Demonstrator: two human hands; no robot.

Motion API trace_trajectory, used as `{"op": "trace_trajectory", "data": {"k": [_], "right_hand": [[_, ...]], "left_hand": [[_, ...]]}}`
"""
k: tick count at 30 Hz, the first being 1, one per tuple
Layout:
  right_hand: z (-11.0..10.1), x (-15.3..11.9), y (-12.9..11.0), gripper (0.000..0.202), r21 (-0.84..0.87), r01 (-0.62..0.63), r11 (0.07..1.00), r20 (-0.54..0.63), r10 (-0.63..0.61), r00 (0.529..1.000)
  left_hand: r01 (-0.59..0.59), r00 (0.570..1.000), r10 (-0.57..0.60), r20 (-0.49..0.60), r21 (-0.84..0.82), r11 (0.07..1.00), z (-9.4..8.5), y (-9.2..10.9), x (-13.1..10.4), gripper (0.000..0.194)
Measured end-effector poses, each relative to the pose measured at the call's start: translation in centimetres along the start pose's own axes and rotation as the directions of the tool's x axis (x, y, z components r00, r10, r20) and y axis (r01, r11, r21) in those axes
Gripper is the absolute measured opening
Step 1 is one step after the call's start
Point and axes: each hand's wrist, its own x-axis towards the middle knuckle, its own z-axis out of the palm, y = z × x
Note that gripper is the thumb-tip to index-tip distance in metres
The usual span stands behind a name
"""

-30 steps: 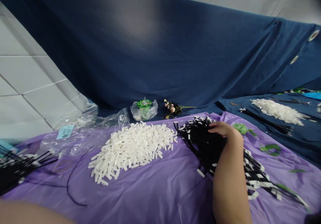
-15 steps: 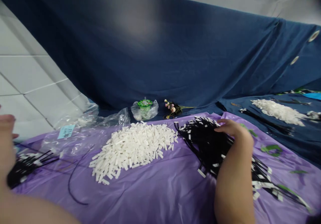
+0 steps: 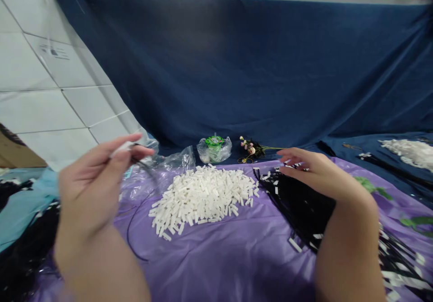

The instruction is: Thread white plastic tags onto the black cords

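My left hand is raised at the left, its fingers pinching a small white piece with a blurred black cord trailing from it. My right hand hovers over or touches the top of a bundle of black cords with white ends; its fingers are bent and parted, and nothing shows between them. Between the hands a heap of small white pieces lies on the purple sheet. One loose black cord curves on the sheet left of the heap.
Clear plastic bags, a green spool in a bag and artificial flowers stand or lie behind the heap. More black cords lie far left. A white pile is far right. A blue cloth hangs behind.
My left hand has come in from the left edge, now with the white piece and cord in view. My right hand stays by the cord bundle. The camera view has shifted left.
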Motion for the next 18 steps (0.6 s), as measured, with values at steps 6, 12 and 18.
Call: {"op": "trace_trajectory", "data": {"k": [6, 12, 18], "right_hand": [[3.3, 0.2, -6.7, 0.038, 0.306, 0.375, 0.875, -0.063, -0.374, 0.925], [6.5, 0.3, -9.1, 0.026, 0.695, 0.097, 0.712, 0.223, -0.342, 0.913], [6.7, 0.2, -9.0, 0.030, 0.819, -0.058, 0.571, 0.248, -0.261, 0.933]], "left_hand": [[0.354, 0.853, -0.176, 0.492, -0.298, 0.886, 6.8, 0.5, -2.2, 0.025], [0.708, 0.633, -0.432, 0.642, -0.256, 0.658, 9.6, -0.3, -3.0, 0.025], [0.761, 0.577, -0.500, 0.646, -0.204, 0.615, 9.7, -0.9, -2.5, 0.025]]}}
